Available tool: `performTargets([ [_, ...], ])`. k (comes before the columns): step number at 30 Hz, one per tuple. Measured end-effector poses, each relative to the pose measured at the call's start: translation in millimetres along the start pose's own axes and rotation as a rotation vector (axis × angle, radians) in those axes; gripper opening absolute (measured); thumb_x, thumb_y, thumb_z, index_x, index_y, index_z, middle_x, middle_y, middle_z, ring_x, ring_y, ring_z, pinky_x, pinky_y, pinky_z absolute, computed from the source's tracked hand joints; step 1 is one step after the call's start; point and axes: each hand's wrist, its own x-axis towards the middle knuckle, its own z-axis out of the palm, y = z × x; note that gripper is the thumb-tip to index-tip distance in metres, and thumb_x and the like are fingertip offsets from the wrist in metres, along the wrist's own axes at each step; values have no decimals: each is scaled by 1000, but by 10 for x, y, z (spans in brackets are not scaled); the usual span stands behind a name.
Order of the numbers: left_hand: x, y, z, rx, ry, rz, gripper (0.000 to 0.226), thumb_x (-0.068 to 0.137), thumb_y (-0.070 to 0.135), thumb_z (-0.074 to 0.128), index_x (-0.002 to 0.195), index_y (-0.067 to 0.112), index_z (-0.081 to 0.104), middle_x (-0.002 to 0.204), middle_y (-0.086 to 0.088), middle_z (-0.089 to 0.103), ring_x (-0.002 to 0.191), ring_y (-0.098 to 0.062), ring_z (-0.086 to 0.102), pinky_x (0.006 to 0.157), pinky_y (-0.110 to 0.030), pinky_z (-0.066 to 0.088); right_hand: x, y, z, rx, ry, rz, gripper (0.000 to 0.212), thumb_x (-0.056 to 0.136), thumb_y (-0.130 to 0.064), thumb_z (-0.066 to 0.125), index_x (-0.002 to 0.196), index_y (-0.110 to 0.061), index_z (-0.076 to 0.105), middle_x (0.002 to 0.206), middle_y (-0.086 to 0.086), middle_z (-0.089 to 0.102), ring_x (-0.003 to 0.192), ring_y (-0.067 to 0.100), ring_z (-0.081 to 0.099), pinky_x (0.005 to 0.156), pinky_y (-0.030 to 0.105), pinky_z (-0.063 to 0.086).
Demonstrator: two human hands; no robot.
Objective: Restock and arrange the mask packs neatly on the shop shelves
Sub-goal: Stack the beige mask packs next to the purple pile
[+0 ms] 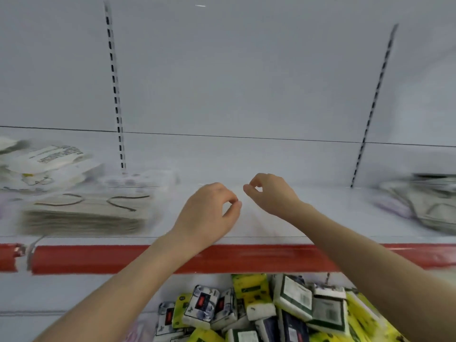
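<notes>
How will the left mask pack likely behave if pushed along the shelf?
The mask pack looks like a soft stack in clear film, so it would probably flex, not tip. The glossy film on the smooth shelf should slide easily.

We hold the left hand [209, 208] and right hand [269, 193], fingers curled, above the white shelf [320, 218], between the left mask stack [86, 211] and the right mask stack [424, 203].

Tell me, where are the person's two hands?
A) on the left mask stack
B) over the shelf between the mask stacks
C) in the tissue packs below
B: the left hand and the right hand are both over the white shelf, apart from the left mask stack and the right mask packs.
</notes>
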Motion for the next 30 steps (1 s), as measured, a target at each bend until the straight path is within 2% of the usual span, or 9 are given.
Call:
performTargets([
  [3, 198, 419, 435, -65, -28, 60, 21, 90, 22, 54, 92, 10, 71, 93, 0, 66, 92, -15, 58, 83, -27, 44, -121, 580, -327, -47, 32, 67, 34, 94, -39, 45, 113, -15, 58, 120, 1, 58, 111, 20, 53, 88, 35, 46],
  [9, 621, 1365, 1279, -162, -125, 147, 24, 92, 25, 52, 100, 11, 70, 102, -1, 66, 98, -14, 58, 88, -26, 43, -376, 1790, -1093, -120, 88, 204, 32, 92, -38, 48, 109, -14, 60, 115, 2, 61, 105, 22, 56, 85, 33, 46],
  [14, 900, 2000, 1855, -185, -213, 146, 29, 93, 29, 51, 112, 13, 65, 116, -2, 61, 106, -16, 56, 92, -27, 42, -588, 2616, -1669, -180, 96, 297, 19, 92, -34, 49, 89, -16, 55, 89, 3, 60, 84, 23, 58, 69, 30, 43],
  [17, 1021, 2270, 2105, -187, -280, 152, 34, 93, 29, 50, 123, 13, 57, 125, -4, 56, 114, -18, 52, 95, -26, 39, -670, 3018, -1887, -174, 112, 365, 34, 90, -30, 50, 90, 3, 62, 83, 16, 65, 74, 27, 59, 65, 34, 44],
  [20, 1114, 2467, 2285, -153, -402, 168, 39, 93, 28, 50, 131, 16, 51, 131, -3, 51, 119, -17, 49, 97, -24, 36, -741, 3306, -2025, -131, 90, 440, 42, 90, -29, 51, 97, 10, 62, 92, 25, 67, 69, 23, 51, 63, 29, 37],
  [21, 1140, 2515, 2326, -135, -437, 167, 39, 93, 29, 50, 130, 16, 52, 129, -3, 53, 118, -16, 50, 94, -21, 36, -756, 3379, -2044, -96, 59, 455, 44, 91, -30, 51, 93, 13, 61, 93, 28, 67, 68, 22, 50, 62, 28, 37],
  [23, 1183, 2580, 2372, -118, -500, 154, 35, 93, 30, 50, 125, 16, 57, 123, -4, 58, 112, -16, 53, 89, -19, 37, -778, 3484, -2041, 17, -10, 490, 42, 92, -32, 50, 77, 7, 56, 79, 26, 65, 63, 24, 53, 55, 26, 41],
  [26, 1216, 2616, 2390, -109, -579, 140, 31, 95, 30, 47, 119, 18, 62, 116, -3, 64, 104, -17, 58, 89, -26, 45, -770, 3529, -1988, 166, -33, 529, 40, 92, -36, 52, 65, -8, 41, 57, 8, 47, 51, 20, 48, 46, 22, 43],
  [30, 1220, 2611, 2393, -116, -604, 150, 30, 96, 30, 45, 118, 20, 62, 115, -3, 65, 102, -17, 59, 90, -31, 47, -736, 3500, -1911, 294, 51, 503, 44, 85, -33, 63, 60, -15, 32, 48, 1, 27, 40, 15, 27, 42, 21, 23],
])
